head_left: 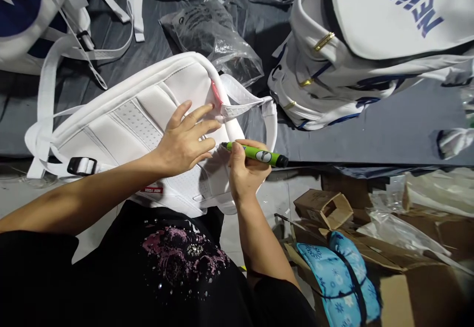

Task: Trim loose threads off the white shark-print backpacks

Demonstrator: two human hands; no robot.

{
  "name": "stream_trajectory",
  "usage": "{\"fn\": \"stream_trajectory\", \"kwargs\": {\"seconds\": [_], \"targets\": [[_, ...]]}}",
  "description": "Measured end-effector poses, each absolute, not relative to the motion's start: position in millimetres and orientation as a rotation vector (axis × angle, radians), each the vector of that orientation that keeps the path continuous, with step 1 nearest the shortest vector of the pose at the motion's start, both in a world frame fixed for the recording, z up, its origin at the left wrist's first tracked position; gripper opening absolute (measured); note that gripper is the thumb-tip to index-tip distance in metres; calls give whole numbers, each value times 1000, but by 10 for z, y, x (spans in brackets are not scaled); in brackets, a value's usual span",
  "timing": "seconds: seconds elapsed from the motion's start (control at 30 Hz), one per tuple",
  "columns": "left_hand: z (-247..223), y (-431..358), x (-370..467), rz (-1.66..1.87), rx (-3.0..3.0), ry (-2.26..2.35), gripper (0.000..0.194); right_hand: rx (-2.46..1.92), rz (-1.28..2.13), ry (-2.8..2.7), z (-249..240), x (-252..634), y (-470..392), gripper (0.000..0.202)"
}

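Note:
A white backpack [148,90] lies back side up at the table's near edge, its straps trailing off to the left and right. My left hand [188,139] rests flat on its padded back panel with the fingers spread. In my right hand [246,171] is a green marker pen [259,154], gripped like a pencil. The pen's dark tip points left and meets or nearly meets the white panel beside my left fingertips; whether it touches I cannot tell. A small red label [153,189] shows on the bag's lower side, and a red strip [216,92] near its top seam.
A stack of white backpacks [318,70] stands at the right on the grey-covered table [400,129]. A clear plastic bag [218,35] lies behind my bag. Another white and navy bag [22,16] is at the far left. Below right are cardboard boxes [322,208] and a blue patterned cushion [340,282].

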State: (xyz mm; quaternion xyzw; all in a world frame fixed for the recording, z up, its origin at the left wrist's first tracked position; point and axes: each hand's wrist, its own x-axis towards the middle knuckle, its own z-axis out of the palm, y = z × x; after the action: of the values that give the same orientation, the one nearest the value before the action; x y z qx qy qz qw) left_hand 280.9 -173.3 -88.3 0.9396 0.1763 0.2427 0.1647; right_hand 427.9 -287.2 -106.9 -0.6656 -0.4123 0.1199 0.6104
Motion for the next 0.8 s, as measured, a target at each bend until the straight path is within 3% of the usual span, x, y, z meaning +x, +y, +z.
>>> {"fn": "stream_trajectory", "kwargs": {"seconds": [0.8], "targets": [[-846, -1728, 2817, 617, 2669, 552, 19, -1607, 348, -967, -916, 4300, -2833, 23]]}}
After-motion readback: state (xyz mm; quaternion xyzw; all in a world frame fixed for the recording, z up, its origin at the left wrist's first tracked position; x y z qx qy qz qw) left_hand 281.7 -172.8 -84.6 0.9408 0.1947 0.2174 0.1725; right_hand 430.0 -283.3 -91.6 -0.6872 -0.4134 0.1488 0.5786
